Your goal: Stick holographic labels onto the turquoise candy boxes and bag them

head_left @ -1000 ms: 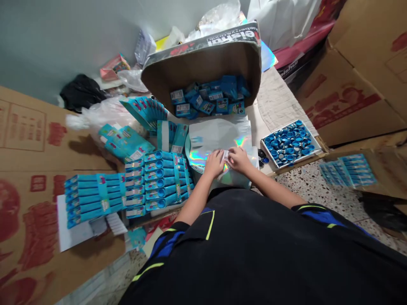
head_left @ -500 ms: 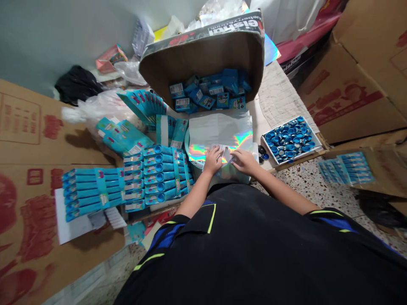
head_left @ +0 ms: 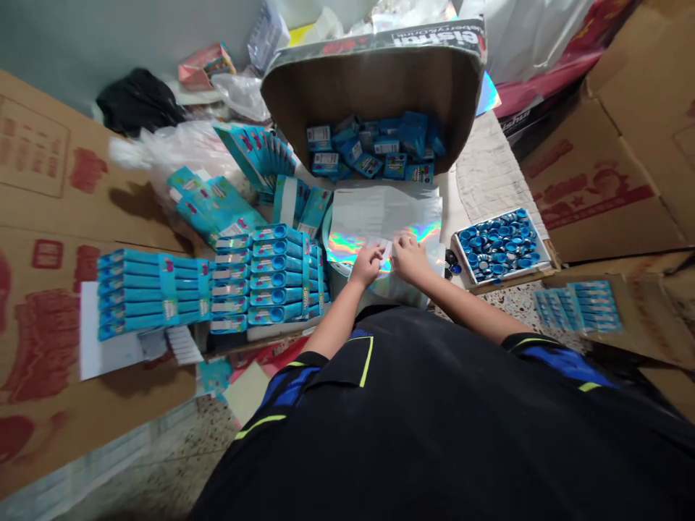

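**One small white piece [head_left: 387, 251] on glossy sheeting [head_left: 386, 210]**

At far left stands a printed carton [head_left: 40, 289]. Beside it lie banded blue packs [head_left: 138, 293], then a second blue stack [head_left: 278, 278] with round recesses. Behind the sheeting, an open-fronted box [head_left: 374, 79] contains small blue boxes [head_left: 395, 166].

My left hand [head_left: 366, 265] is positioned at the left side of the white piece, fingers bent. My right hand [head_left: 410, 259] is at its right side, fingers curled downward. The piece sits between both hands, near the sheeting's front edge; I cannot tell whether either set of fingers grips it.

To the right are dark discs [head_left: 452, 262], then a white tray [head_left: 510, 273] holding blue caps [head_left: 496, 242].
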